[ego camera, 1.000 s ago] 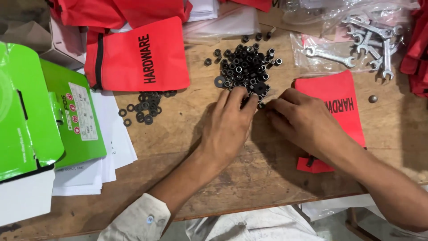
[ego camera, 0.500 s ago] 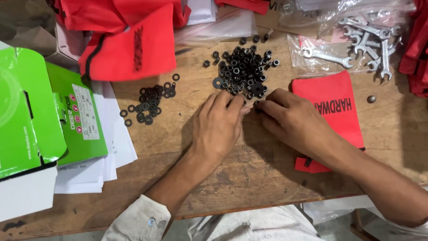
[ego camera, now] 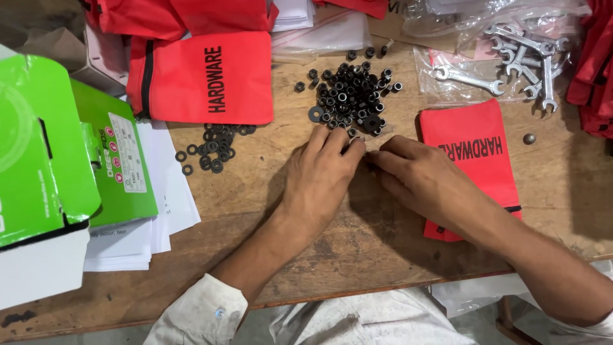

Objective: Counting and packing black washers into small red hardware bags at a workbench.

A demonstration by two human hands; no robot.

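Observation:
My left hand (ego camera: 322, 176) and my right hand (ego camera: 415, 179) lie palm down on the wooden table (ego camera: 357, 255), fingertips meeting just below a pile of black nuts (ego camera: 351, 96). The fingers of both hands are pinched together on small black nuts at the pile's near edge; what sits under the fingertips is mostly hidden. A red zip pouch (ego camera: 476, 150) with black lettering lies under my right wrist. A second red pouch (ego camera: 204, 76) lies at the upper left, with a smaller cluster of black washers (ego camera: 214, 147) below it.
Green cardboard boxes (ego camera: 57, 153) sit on a stack of white paper sheets (ego camera: 153, 211) at the left. Several steel spanners (ego camera: 517, 57) lie on clear plastic bags at the upper right. A single small ball-shaped piece (ego camera: 529, 138) rests right of the pouch. More red pouches fill the top edge.
Both hands have stayed together at the near edge of the nut pile, fingers shifting slightly. The camera view has moved, so everything sits a little lower in the picture.

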